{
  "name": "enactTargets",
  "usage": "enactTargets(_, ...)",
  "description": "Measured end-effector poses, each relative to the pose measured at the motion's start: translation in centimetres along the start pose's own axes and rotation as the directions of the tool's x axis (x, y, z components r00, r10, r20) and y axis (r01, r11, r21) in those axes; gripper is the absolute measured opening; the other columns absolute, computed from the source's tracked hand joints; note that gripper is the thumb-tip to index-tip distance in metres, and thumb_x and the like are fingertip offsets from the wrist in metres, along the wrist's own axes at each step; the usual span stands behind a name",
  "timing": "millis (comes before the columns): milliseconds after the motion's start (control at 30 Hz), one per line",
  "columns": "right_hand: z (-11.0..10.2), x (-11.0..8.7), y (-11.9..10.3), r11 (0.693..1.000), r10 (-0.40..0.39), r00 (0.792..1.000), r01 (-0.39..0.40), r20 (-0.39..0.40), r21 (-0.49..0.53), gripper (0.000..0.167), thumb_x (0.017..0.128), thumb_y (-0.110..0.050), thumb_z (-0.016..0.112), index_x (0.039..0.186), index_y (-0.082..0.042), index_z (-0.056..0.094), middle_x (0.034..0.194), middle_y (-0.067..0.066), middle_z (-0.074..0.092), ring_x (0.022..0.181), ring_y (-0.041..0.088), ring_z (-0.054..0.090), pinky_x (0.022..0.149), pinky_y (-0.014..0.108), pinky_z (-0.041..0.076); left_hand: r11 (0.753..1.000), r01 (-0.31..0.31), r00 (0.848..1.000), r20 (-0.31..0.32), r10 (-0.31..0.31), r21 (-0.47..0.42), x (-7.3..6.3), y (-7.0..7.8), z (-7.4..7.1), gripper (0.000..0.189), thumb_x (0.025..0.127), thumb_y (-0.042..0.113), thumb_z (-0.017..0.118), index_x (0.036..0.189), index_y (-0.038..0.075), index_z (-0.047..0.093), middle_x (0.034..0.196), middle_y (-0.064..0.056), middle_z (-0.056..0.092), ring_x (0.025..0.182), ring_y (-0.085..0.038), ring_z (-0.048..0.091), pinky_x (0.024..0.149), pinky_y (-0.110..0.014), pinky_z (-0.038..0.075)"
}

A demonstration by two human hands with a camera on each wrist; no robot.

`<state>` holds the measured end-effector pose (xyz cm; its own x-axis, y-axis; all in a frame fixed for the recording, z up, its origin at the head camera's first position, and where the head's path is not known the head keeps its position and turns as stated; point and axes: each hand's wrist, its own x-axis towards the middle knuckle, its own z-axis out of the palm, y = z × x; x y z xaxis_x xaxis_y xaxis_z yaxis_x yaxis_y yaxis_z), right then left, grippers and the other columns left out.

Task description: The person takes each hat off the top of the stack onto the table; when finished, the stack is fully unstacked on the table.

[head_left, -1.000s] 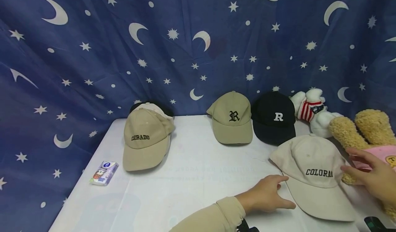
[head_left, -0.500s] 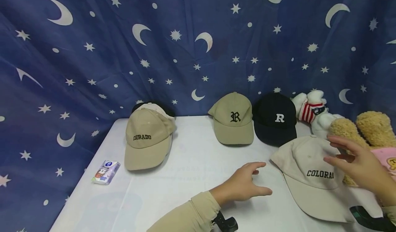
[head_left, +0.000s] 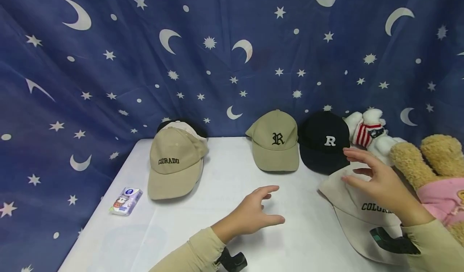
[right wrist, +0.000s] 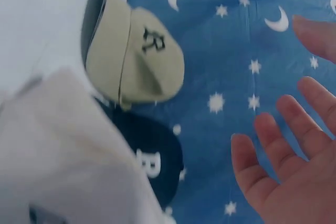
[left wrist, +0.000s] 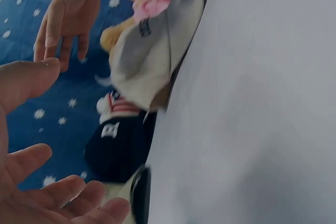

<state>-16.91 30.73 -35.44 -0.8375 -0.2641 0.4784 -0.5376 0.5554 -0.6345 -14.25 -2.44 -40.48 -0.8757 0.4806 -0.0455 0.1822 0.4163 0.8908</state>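
Observation:
My left hand (head_left: 250,213) hovers over the middle of the white table (head_left: 232,175), thumb and fingers spread, holding nothing. My right hand (head_left: 386,189) is also spread and bare; it overlaps the cream cap (head_left: 357,233) in the head view. That cap, lettered COLORADO, rests at the table's right with its brim toward me. Behind it stand a black cap (head_left: 320,151) with a white R and an olive cap (head_left: 273,133) with a dark R. In the right wrist view, the fingers (right wrist: 270,145) are loosely extended, and the cream cap (right wrist: 68,156) fills the lower left.
On the left, a tan cap (head_left: 172,185) sits over a white cap (head_left: 183,127) and a black one. A purple tissue pack (head_left: 126,201) lies near the left edge. White plush (head_left: 382,145) and brown bear (head_left: 409,159) toys lie at right. A starry blue curtain (head_left: 203,78) hangs behind.
Both hands have moved left, away from the sides of the cream cap; the right has also risen. The cream cap stays on the table. The head view has shifted slightly.

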Motion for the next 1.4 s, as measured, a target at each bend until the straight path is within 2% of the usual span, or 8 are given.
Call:
enactTargets(233, 3.6, 1.5, -1.8, 1.0, 0.021, 0.997, -0.022, 0.071, 0.014, 0.066, 0.081, 0.0, 0.081, 0.141, -0.001, 0.052, 0.137, 0.014, 0.052, 0.116, -0.009, 0.043, 0.085, 0.006, 0.04, 0.997, 0.038, 0.996, -0.084, -0.044, -0.069, -2.2, -1.7, -3.1, 0.073, 0.084, 0.028, 0.081, 0.148, 0.018, 0.047, 0.148, -0.001, 0.046, 0.135, -0.024, 0.046, 0.104, -0.043, 0.044)
enactTargets(467, 7.3, 2.9, -3.3, 0.998, 0.033, 0.99, -0.041, 0.139, 0.055, 0.063, 0.083, -0.008, 0.082, 0.139, -0.003, 0.053, 0.135, 0.012, 0.055, 0.115, 0.003, 0.049, 0.088, 0.013, 0.044, 0.991, 0.049, 0.983, -0.172, -0.07, -0.121, -4.3, -3.0, -6.0, 0.074, 0.084, 0.028, 0.081, 0.149, 0.015, 0.046, 0.151, -0.009, 0.044, 0.136, -0.03, 0.045, 0.105, -0.05, 0.042)
enactTargets(567, 8.9, 3.5, -3.6, 0.995, 0.044, 0.983, -0.058, 0.176, 0.078, 0.062, 0.084, -0.013, 0.082, 0.139, -0.004, 0.054, 0.136, 0.01, 0.056, 0.116, 0.015, 0.051, 0.091, 0.025, 0.049, 0.989, 0.056, 0.972, -0.22, -0.085, -0.136, -5.1, -3.6, -7.2, 0.075, 0.084, 0.025, 0.082, 0.148, 0.013, 0.047, 0.151, -0.009, 0.043, 0.137, -0.031, 0.044, 0.106, -0.051, 0.041)
enactTargets(700, 11.0, 4.3, -4.1, 0.989, 0.033, 0.973, -0.065, 0.227, 0.136, 0.063, 0.085, -0.016, 0.082, 0.14, -0.004, 0.053, 0.137, 0.011, 0.055, 0.118, 0.028, 0.052, 0.092, 0.046, 0.05, 0.986, 0.079, 0.946, -0.301, -0.12, -0.144, -6.2, -4.2, -8.8, 0.075, 0.083, 0.019, 0.083, 0.148, 0.011, 0.047, 0.151, -0.007, 0.044, 0.136, -0.032, 0.044, 0.106, -0.051, 0.041)
enactTargets(767, 12.0, 4.8, -4.4, 0.983, 0.033, 0.968, -0.077, 0.249, 0.169, 0.064, 0.084, -0.016, 0.082, 0.14, -0.004, 0.053, 0.137, 0.012, 0.055, 0.119, 0.032, 0.052, 0.092, 0.051, 0.049, 0.985, 0.091, 0.931, -0.339, -0.136, -0.144, -6.6, -4.6, -9.5, 0.076, 0.082, 0.017, 0.083, 0.148, 0.009, 0.046, 0.152, -0.007, 0.044, 0.137, -0.032, 0.044, 0.106, -0.05, 0.041)
enactTargets(1067, 16.4, 6.9, -5.7, 0.964, 0.033, 0.946, -0.115, 0.324, 0.24, 0.061, 0.086, -0.016, 0.081, 0.139, -0.002, 0.054, 0.137, 0.014, 0.055, 0.12, 0.035, 0.052, 0.095, 0.05, 0.047, 0.973, 0.183, 0.876, -0.427, -0.226, -0.141, -9.2, -6.9, -13.5, 0.08, 0.087, 0.017, 0.079, 0.153, 0.006, 0.035, 0.156, -0.019, 0.034, 0.142, -0.037, 0.035, 0.106, -0.049, 0.041)
enactTargets(1233, 18.4, 7.8, -6.6, 0.962, 0.019, 0.937, -0.113, 0.349, 0.251, 0.06, 0.085, -0.019, 0.08, 0.138, -0.005, 0.056, 0.138, 0.011, 0.055, 0.12, 0.034, 0.053, 0.094, 0.049, 0.048, 0.965, 0.237, 0.84, -0.476, -0.262, -0.113, -10.8, -7.9, -15.5, 0.08, 0.091, 0.021, 0.076, 0.154, 0.003, 0.031, 0.159, -0.018, 0.031, 0.142, -0.038, 0.035, 0.11, -0.05, 0.036)
enactTargets(1400, 20.3, 8.6, -6.9, 0.962, 0.024, 0.928, -0.122, 0.373, 0.243, 0.06, 0.085, -0.024, 0.08, 0.138, -0.007, 0.057, 0.137, 0.007, 0.056, 0.12, 0.031, 0.054, 0.093, 0.048, 0.049, 0.948, 0.294, 0.803, -0.505, -0.316, -0.125, -12.0, -9.0, -16.8, 0.083, 0.091, 0.026, 0.076, 0.155, 0.003, 0.029, 0.16, -0.016, 0.029, 0.143, -0.037, 0.034, 0.111, -0.05, 0.035)
